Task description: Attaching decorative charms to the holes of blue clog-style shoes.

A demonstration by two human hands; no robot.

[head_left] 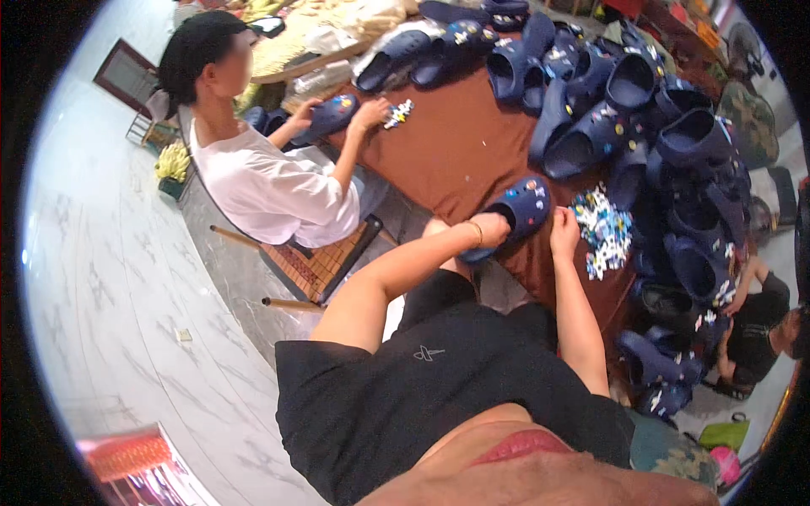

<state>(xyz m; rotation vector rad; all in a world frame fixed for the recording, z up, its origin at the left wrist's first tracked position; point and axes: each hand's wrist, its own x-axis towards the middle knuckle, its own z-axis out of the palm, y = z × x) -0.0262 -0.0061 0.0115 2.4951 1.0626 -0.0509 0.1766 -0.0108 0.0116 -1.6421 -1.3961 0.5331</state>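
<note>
1. A brown cloth (456,160) covers the work surface, and a tall heap of navy clogs (582,143) crowds its right side, many lying tilted against one another.
2. A loose pile of small charms (606,232), mostly white and blue, lies on the cloth between that heap and the right hand (564,233), so the clogs hem it in on its far and right sides.
3. To the left, a co-worker in a white shirt (261,181) sits on a chair (316,261) and holds another clog (331,118), one hand beside a smaller charm cluster (399,114).
4. Another person (764,325) in dark clothing is at the right rim (small and bent by the lens).
5. The clog in hand (530,207) is at the cloth's near edge, toe pointing away and rightward; it is navy, with several small coloured charms on its upper.
6. The left hand (494,229) reaches into its opening, fingers curled, and holds it.
7. The right hand is raised near the charm pile, fingertips drawn together; whether they pinch anything I cannot tell.
</note>
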